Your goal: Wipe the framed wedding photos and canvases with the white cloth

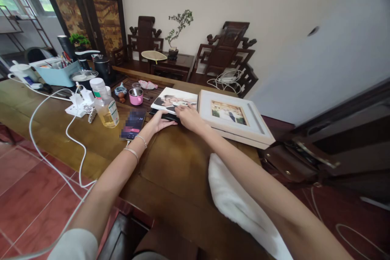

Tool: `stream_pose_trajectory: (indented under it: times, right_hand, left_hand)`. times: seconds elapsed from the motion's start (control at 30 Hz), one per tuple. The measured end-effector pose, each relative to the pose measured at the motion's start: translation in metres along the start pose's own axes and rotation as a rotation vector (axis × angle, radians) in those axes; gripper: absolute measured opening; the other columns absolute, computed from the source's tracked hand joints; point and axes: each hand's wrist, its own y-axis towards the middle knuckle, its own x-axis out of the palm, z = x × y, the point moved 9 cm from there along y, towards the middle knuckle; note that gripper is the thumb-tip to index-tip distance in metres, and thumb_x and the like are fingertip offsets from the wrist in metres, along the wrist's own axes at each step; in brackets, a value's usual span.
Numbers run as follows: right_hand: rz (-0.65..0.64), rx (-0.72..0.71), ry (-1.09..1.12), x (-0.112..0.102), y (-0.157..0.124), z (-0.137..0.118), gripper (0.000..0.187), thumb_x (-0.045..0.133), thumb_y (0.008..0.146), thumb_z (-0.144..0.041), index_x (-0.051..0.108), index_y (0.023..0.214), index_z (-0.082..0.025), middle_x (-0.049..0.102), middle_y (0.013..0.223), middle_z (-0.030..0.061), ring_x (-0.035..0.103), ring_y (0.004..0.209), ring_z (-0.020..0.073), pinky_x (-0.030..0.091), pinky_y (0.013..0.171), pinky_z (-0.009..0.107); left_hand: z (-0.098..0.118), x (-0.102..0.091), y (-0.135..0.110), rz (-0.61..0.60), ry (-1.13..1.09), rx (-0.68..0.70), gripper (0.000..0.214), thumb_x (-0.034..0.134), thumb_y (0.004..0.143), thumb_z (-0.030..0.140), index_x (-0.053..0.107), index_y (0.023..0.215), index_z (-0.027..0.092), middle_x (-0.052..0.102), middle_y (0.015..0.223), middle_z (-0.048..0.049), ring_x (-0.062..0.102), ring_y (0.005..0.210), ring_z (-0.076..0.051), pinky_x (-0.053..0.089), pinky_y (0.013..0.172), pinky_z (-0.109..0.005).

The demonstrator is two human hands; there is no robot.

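Note:
A photo album [179,96] with a couple's picture on its white cover lies on the wooden table, on top of a flat black object [170,116]. At the near edge of this stack, my left hand [161,122] is closed on the black object, its kind hard to make out. My right hand [191,118] is bent over the album's near edge, fingers on the cover and thumb low. To the right sits a large pale box [210,107] with a framed wedding photo [229,113] in its lid. Under my right forearm lies a white cloth [227,195].
Left of my hands are a phone [134,124] on a cable, a bottle of yellowish liquid [105,107], a power strip [81,103] and a pink cup [136,96]. A blue organizer [57,74] stands farther left. Carved chairs [227,53] line the wall.

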Motion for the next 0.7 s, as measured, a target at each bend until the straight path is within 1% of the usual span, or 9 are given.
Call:
stream_pose_trajectory:
  times: [0.1,0.27,0.33,0.4,0.47,0.5,0.57,0.63,0.7]
  right_hand:
    - [0.006,0.000,0.051,-0.001,-0.004,0.002,0.026,0.045,0.087,-0.005,0.059,0.109,-0.007,0.066,0.110,0.0195,0.056,0.112,0.0275,0.025,0.106,0.043]
    - [0.023,0.006,0.147,0.001,-0.006,0.003,0.026,0.049,0.087,-0.008,0.062,0.109,-0.010,0.067,0.111,0.0168,0.058,0.111,0.0267,0.029,0.105,0.044]
    - [0.047,0.028,0.187,-0.004,-0.009,0.013,0.031,0.049,0.088,-0.011,0.062,0.116,-0.014,0.066,0.118,0.0141,0.058,0.113,0.0255,0.033,0.103,0.044]
    - [0.091,0.072,0.214,-0.015,-0.022,0.034,0.035,0.045,0.092,-0.015,0.058,0.124,-0.017,0.064,0.125,0.0118,0.055,0.119,0.0246,0.035,0.103,0.044]
    - [0.190,0.162,0.275,-0.032,-0.050,0.063,0.035,0.043,0.093,-0.018,0.059,0.124,-0.017,0.064,0.125,0.0115,0.053,0.123,0.0258,0.036,0.104,0.045]
    - [0.260,0.221,0.318,-0.041,-0.071,0.080,0.035,0.044,0.092,-0.020,0.061,0.122,-0.016,0.065,0.124,0.0120,0.052,0.124,0.0269,0.036,0.104,0.046]
    - [0.417,0.347,0.411,-0.057,-0.125,0.107,0.033,0.049,0.090,-0.024,0.066,0.116,-0.015,0.067,0.120,0.0127,0.052,0.125,0.0287,0.038,0.105,0.047]
    - [0.481,0.415,0.433,-0.065,-0.184,0.115,0.033,0.050,0.089,-0.026,0.066,0.116,-0.017,0.067,0.120,0.0112,0.052,0.124,0.0285,0.038,0.106,0.048]
    - [0.527,0.485,0.424,-0.069,-0.242,0.106,0.032,0.050,0.090,-0.030,0.066,0.116,-0.020,0.068,0.119,0.0088,0.055,0.122,0.0277,0.034,0.110,0.050]
  left_hand:
    - [0.003,0.002,0.005,-0.016,0.018,0.004,0.044,0.060,0.088,0.028,0.051,0.125,0.006,0.063,0.108,-0.0254,0.070,0.091,-0.032,0.061,0.062,-0.028]
    - [0.005,0.006,0.016,0.027,0.087,0.051,0.034,0.061,0.088,0.020,0.057,0.117,0.003,0.068,0.097,-0.0212,0.071,0.087,-0.028,0.061,0.062,-0.026]
    - [0.005,0.007,0.018,0.042,0.096,0.057,0.033,0.061,0.088,0.019,0.056,0.117,0.003,0.068,0.096,-0.0204,0.072,0.086,-0.027,0.061,0.060,-0.025]
    - [0.006,0.006,0.018,0.053,0.099,0.077,0.036,0.060,0.089,0.021,0.054,0.120,0.004,0.068,0.096,-0.0203,0.072,0.085,-0.027,0.061,0.060,-0.024]
    - [0.006,0.005,0.016,0.066,0.098,0.109,0.040,0.060,0.089,0.022,0.051,0.123,0.004,0.068,0.098,-0.0202,0.072,0.085,-0.026,0.061,0.060,-0.024]
    - [0.007,0.004,0.015,0.071,0.097,0.128,0.042,0.060,0.089,0.024,0.050,0.125,0.004,0.068,0.100,-0.0201,0.072,0.085,-0.025,0.061,0.061,-0.023]
    - [0.006,0.003,0.012,0.086,0.095,0.171,0.049,0.063,0.088,0.028,0.047,0.127,0.004,0.068,0.101,-0.0209,0.072,0.085,-0.024,0.061,0.063,-0.023]
    - [0.007,-0.001,0.011,0.120,0.090,0.219,0.058,0.068,0.083,0.032,0.046,0.126,0.000,0.069,0.099,-0.0235,0.073,0.084,-0.025,0.061,0.065,-0.024]
    - [0.008,-0.005,0.011,0.155,0.082,0.260,0.062,0.072,0.079,0.034,0.049,0.122,-0.004,0.070,0.095,-0.0253,0.073,0.083,-0.027,0.062,0.066,-0.026]
